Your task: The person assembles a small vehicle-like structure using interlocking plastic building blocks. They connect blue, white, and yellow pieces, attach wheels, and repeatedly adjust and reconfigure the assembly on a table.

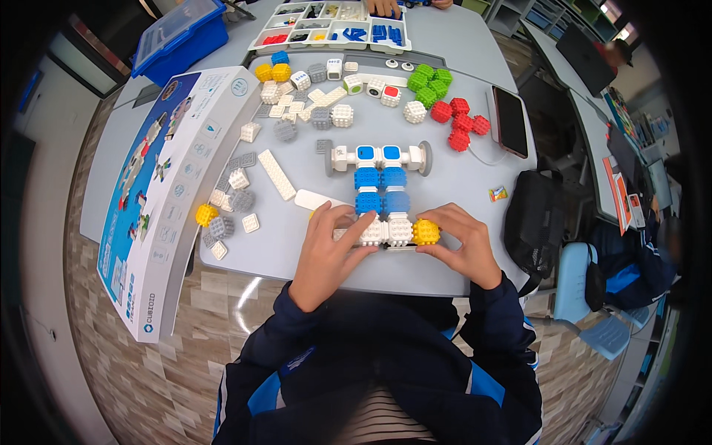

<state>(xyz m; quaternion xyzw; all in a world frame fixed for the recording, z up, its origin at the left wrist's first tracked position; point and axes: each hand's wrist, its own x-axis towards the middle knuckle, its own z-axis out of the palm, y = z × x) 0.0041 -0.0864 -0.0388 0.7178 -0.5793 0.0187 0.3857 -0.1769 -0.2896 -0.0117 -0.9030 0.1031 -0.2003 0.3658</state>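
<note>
A toy vehicle built of studded cube blocks lies in front of me. Its far end has a white axle with two grey wheels point(425, 158) and blue-faced blocks. Blue cubes point(368, 202) run down the middle to a row of white cubes point(400, 231) at the near end. My right hand point(467, 245) pinches the yellow cube point(426, 232) at the right end of that row. My left hand point(326, 248) is closed around the row's left end, thumb and fingers on the white cubes. Beside its fingertips a white flat strip point(315, 199) sticks out, partly hidden.
Loose grey, white and yellow blocks point(241, 200) lie on the left. Green cubes point(430, 87) and red cubes point(461, 122) sit beyond, near a phone point(510, 122). A large box point(167, 200) leans at left; a black pouch point(534, 222) lies right. Another person's hand point(383, 7) touches the parts tray point(319, 46).
</note>
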